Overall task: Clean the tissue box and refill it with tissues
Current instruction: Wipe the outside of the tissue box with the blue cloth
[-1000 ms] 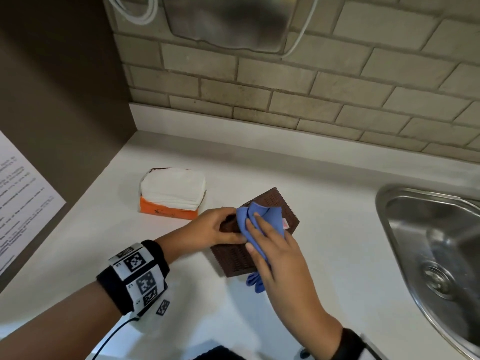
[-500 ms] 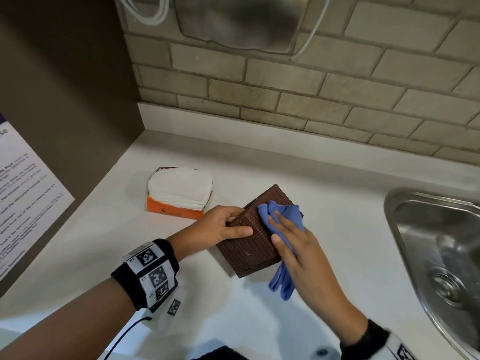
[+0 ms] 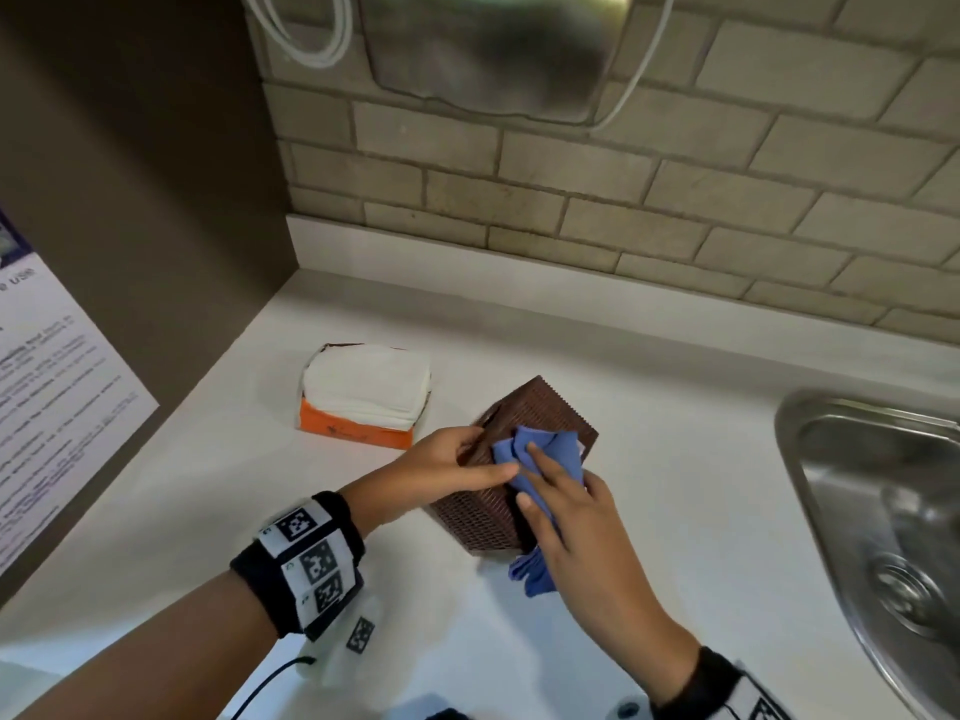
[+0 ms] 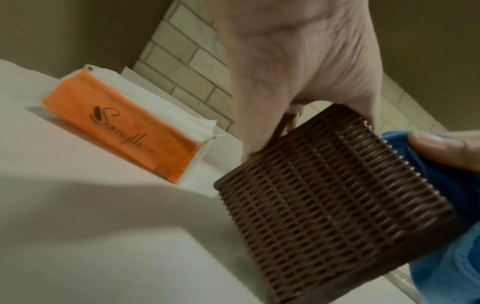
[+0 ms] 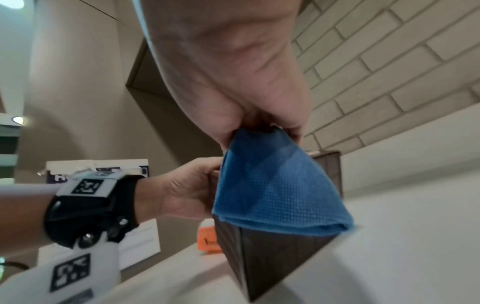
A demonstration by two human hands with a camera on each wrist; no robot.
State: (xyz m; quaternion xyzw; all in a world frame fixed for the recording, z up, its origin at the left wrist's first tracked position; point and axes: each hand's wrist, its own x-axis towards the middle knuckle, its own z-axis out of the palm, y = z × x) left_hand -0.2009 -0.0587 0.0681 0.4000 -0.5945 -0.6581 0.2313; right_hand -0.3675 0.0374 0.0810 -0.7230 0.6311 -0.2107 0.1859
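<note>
right hand [image 3: 571, 517]: fingers flat, pressing cloth [image 3: 545, 454] on box [image 3: 488, 506] | left hand [image 3: 447, 462]: gripping box, mid-counter [image 3: 675, 511] | tissues [image 3: 366, 389]: beyond, toward the left back corner | progress: wiping underway, refill not begun

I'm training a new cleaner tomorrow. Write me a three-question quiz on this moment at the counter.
1. True or false: the blue cloth lies on the brown tissue box.
2. Which hand steadies the box? A) left hand B) right hand
3. Fill in: the tissue pack has an ____ wrapper.

Key: 1 true; 2 A; 3 orange.
</note>
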